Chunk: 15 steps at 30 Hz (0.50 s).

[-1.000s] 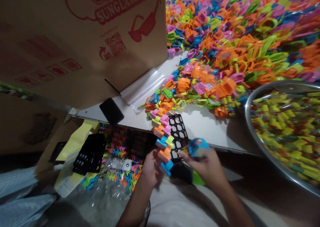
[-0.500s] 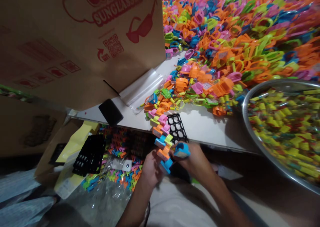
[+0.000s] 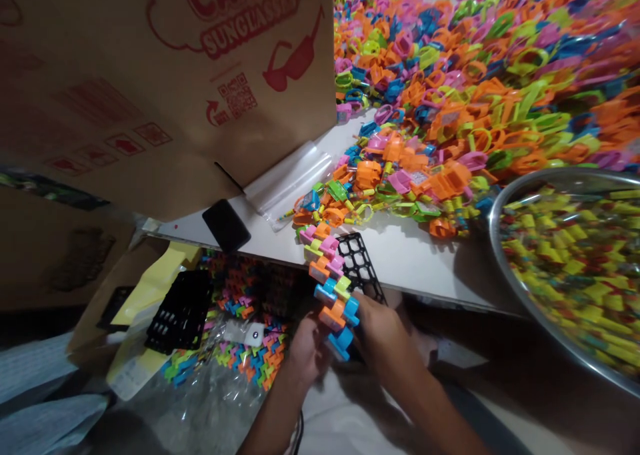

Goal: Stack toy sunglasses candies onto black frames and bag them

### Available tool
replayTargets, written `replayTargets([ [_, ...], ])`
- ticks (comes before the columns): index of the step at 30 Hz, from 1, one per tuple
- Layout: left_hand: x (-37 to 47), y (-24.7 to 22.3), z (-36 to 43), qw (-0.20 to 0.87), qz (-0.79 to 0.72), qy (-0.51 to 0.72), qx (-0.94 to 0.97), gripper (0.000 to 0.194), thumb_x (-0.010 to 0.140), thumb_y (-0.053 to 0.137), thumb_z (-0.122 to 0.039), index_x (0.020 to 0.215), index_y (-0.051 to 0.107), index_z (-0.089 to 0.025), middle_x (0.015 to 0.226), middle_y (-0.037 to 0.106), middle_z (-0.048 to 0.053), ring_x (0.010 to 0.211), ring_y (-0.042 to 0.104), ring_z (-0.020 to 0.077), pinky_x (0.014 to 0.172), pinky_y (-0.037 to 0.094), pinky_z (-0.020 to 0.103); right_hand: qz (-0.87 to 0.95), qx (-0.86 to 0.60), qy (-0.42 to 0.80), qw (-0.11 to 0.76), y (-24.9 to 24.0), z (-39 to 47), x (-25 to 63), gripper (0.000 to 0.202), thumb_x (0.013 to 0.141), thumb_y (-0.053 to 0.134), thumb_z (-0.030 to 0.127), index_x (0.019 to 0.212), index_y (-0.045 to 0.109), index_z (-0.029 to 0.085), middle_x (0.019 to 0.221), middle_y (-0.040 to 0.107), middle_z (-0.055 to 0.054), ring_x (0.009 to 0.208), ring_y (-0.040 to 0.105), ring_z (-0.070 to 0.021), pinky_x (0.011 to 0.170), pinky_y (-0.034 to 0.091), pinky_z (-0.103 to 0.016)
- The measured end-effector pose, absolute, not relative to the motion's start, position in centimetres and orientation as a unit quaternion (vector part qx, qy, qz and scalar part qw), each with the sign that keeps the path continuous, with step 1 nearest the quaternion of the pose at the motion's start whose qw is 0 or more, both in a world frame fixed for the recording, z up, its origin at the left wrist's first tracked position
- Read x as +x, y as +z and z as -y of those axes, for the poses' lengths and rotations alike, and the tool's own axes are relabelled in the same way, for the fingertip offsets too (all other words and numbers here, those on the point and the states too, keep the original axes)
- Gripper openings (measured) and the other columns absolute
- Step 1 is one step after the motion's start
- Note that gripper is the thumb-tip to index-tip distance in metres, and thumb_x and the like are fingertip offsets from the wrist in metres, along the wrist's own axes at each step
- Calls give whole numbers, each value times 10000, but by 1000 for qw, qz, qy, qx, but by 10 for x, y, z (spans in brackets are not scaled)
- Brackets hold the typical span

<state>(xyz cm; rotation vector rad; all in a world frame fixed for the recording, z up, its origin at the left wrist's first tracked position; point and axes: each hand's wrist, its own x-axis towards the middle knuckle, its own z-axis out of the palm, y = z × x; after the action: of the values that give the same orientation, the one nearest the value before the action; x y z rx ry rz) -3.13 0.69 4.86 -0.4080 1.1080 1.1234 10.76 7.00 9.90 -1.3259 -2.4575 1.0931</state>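
Observation:
A black grid tray (image 3: pixel 361 263) tilts up in front of me against the table edge. Orange, pink, blue and green plastic toy watches (image 3: pixel 333 313) fill a double row along its left side, while cells on its right stay bare. My left hand (image 3: pixel 305 353) is closed around the lower left of the tray, its fingers partly hidden behind the row. At the row's right edge, my right hand (image 3: pixel 383 331) has its fingers on a blue toy watch (image 3: pixel 351 311), which sits against the other pieces. Its fingertips are partly covered.
A big cardboard box (image 3: pixel 180 128) stands at left on the white table (image 3: pixel 415 255). Beside it lie plastic bags (image 3: pixel 287 181) and a black phone (image 3: pixel 227 226). Loose toy watches (image 3: pixel 450 108) heap behind. A metal bowl (image 3: pixel 495 231) holds yellow-wrapped candies. Black trays (image 3: pixel 180 311) lie lower left.
My right hand has brought the blue toy watch left and down into the row on the tray. My left hand stays at the tray. The whole view has shifted slightly.

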Motion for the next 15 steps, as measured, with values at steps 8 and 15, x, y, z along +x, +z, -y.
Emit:
replayTargets([
  [8, -48, 64, 7, 640, -491, 576, -133, 231, 637, 849, -94, 778, 679, -164, 665, 697, -7, 576, 649, 120, 565, 567, 207, 863, -385, 328, 3, 136, -91, 112, 299, 850, 587, 18, 1080, 619, 206, 1021, 732, -66, 830, 702, -215, 718, 447, -297],
  [15, -67, 63, 10, 618, -529, 574, -94, 296, 485, 759, -52, 690, 601, -196, 556, 599, -56, 456, 532, 94, 426, 458, 175, 865, -496, 73, 31, 142, -182, 70, 195, 1050, 514, 158, 1214, 618, 174, 1220, 656, -141, 1012, 685, -265, 633, 378, -306],
])
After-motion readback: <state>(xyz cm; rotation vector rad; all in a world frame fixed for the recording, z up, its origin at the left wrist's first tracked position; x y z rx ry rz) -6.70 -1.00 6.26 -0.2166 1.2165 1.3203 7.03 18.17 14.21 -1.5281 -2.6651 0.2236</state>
